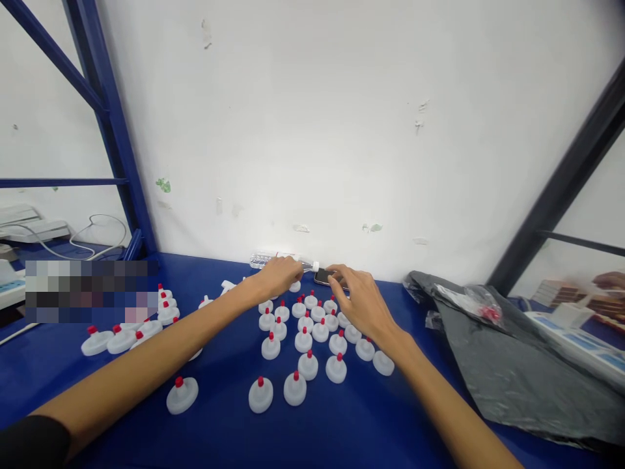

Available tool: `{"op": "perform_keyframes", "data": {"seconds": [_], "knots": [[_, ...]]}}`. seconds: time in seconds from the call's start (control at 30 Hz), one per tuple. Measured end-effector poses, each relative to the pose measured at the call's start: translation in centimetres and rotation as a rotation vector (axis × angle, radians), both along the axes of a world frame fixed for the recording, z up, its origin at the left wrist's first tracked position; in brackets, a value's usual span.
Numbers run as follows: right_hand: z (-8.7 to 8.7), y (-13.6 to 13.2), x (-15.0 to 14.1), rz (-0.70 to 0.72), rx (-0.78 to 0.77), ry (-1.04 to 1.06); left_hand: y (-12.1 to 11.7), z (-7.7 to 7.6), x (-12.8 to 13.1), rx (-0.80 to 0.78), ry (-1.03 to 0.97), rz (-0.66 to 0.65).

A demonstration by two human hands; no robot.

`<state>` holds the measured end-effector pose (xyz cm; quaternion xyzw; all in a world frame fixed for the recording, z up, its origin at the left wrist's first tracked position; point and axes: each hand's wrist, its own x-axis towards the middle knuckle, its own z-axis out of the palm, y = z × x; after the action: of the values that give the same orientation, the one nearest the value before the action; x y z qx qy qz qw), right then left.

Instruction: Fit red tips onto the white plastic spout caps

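My left hand (282, 277) reaches to the back of the blue table, its fingers curled closed. A white cap (295, 286) shows just under the fingertips; whether they grip it is hidden. My right hand (359, 296) hovers with thumb and fingers apart and nothing visible between them. Beneath its fingers lies a dark phone (324, 277). Several white round plastic caps with red tips (303, 340) stand below and between my hands. More of these, such as one white cap with a red tip (182, 395), stand around my left forearm.
A clear plastic bottle (261, 260) lies by the wall behind my left hand. Dark grey plastic bags (517, 365) cover the table's right side, with a clear bag of red pieces (488, 312) on top. White power strips and a blue metal frame (114, 130) stand at the sides.
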<state>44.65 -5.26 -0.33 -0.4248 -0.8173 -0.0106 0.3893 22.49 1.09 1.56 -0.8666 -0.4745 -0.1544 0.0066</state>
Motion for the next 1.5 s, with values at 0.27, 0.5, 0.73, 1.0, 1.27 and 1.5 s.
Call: {"op": "perform_keyframes", "data": {"seconds": [0.27,0.5,0.73,1.0,1.27,1.5], "knots": [[-0.1,0.0,-0.3,-0.032,0.052,-0.037,-2.4,3.4,1.7,-0.229,-0.499,-0.324],[0.4,0.3,0.6,-0.122,0.072,-0.035,-1.0,1.6,1.1,-0.178,-0.282,-0.051],[0.1,0.2,0.3,-0.104,0.055,-0.081,1.0,-0.6,-0.3,-0.218,-0.047,-0.031],[-0.1,0.1,0.1,-0.1,0.05,-0.1,0.1,-1.3,0.5,-0.24,0.06,0.01],[0.0,0.1,0.1,-0.087,0.045,-0.108,-0.8,-0.6,0.8,-0.195,0.012,0.014],[-0.3,0.2,0.2,-0.071,0.037,-0.114,-1.6,1.9,0.9,-0.179,-0.287,0.017]]}}
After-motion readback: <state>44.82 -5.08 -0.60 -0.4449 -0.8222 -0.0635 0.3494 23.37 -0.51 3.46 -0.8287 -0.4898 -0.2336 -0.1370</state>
